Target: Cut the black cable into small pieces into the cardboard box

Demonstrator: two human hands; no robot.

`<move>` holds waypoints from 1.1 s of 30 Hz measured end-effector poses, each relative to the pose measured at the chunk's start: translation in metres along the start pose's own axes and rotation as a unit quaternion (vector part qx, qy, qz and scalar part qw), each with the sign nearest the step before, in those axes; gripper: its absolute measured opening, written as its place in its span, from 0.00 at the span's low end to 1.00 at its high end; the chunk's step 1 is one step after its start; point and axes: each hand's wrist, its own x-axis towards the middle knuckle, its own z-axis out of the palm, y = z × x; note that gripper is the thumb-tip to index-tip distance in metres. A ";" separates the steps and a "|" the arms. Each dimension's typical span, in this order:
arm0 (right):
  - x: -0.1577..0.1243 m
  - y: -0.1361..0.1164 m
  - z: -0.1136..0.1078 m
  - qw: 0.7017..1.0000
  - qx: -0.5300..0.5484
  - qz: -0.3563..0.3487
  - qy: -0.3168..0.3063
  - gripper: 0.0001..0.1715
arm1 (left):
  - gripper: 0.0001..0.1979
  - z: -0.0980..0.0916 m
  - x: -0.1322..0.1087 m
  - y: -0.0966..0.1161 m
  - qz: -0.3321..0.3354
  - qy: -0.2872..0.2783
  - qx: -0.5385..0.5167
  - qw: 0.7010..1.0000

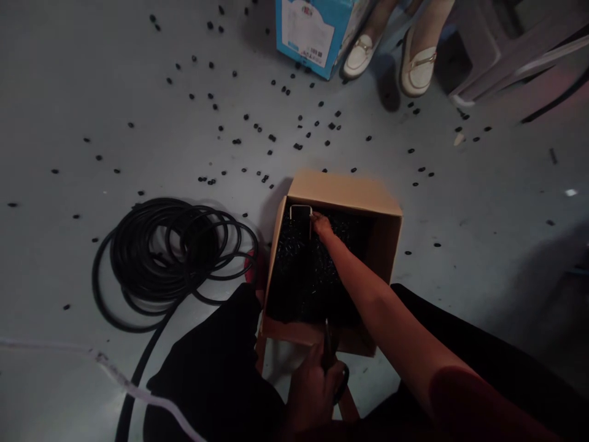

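My left hand (315, 383) is closed around a pair of scissors (328, 347) at the near edge of a cardboard box (343, 190). The scissors' tip points up towards the box, and a dark handle loop shows beside the fingers. Inside the box, my right hand (321, 224) pinches one leg of a thin, pale U-shaped bar (301, 207) near the far wall. Many small shiny black pieces (289, 245) fill the box below it. My right forearm covers part of the contents.
A coil of black tubing (138, 258) lies on the floor left of the box, one end running towards me. Small black pieces (271, 138) are scattered across the floor. Farther off are a blue carton (310, 31), a person's shoes (421, 70) and a grey plastic stool (478, 55).
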 end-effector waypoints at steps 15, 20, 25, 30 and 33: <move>-0.010 -0.040 -0.028 0.981 0.184 -0.009 -0.060 0.16 | 0.30 0.007 0.000 -0.004 0.008 0.011 -0.011 1.000; -0.023 -0.048 -0.041 0.976 0.202 0.068 -0.034 0.17 | 0.29 0.010 -0.003 -0.004 0.025 0.018 -0.007 0.999; -0.076 -0.056 -0.071 0.971 0.214 0.101 0.031 0.16 | 0.27 0.011 -0.004 -0.003 0.087 0.064 -0.030 0.994; -0.178 -0.072 -0.101 0.984 0.154 0.027 0.085 0.14 | 0.24 0.012 0.001 -0.006 0.139 0.136 -0.025 0.981; -0.261 -0.077 -0.107 0.994 0.046 -0.068 0.067 0.17 | 0.21 0.012 0.002 -0.007 0.178 0.168 -0.024 0.969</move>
